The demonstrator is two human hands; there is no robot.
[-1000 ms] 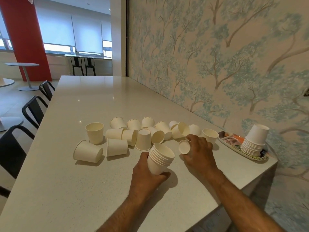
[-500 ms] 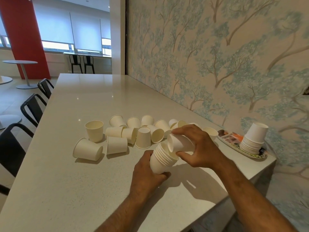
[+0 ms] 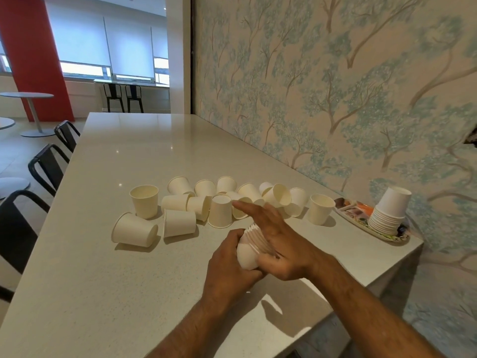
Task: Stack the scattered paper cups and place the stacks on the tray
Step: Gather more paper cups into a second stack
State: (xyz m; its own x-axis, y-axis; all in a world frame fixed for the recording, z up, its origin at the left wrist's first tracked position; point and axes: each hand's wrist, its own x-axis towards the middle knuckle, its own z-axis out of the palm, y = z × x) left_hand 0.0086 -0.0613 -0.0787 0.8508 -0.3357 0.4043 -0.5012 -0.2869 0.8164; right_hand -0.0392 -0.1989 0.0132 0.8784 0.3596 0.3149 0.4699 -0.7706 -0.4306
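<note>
My left hand (image 3: pixel 229 270) grips a tilted stack of white paper cups (image 3: pixel 249 250) from below, just above the table. Across the stack's open top lies my right hand (image 3: pixel 281 244), palm flat, fingers stretched out to the left. Several loose paper cups (image 3: pixel 180 223) are scattered in a band behind my hands, some upright, some upside down, some on their sides. One upright cup (image 3: pixel 320 208) stands near the tray. At the right end of the table, the patterned tray (image 3: pixel 353 215) carries an upside-down stack of cups (image 3: pixel 391 213).
The pale stone table (image 3: pixel 129 293) runs along a wallpapered wall (image 3: pixel 335 99) on the right; its near right corner lies just past the tray. Black chairs (image 3: pixel 44 166) line the left edge. Beyond are a red column, round tables and two stools.
My right hand picked a cup from the table, slid it into the stack in my left hand, and now presses flat on the stack's top. The stack has tilted over further.
</note>
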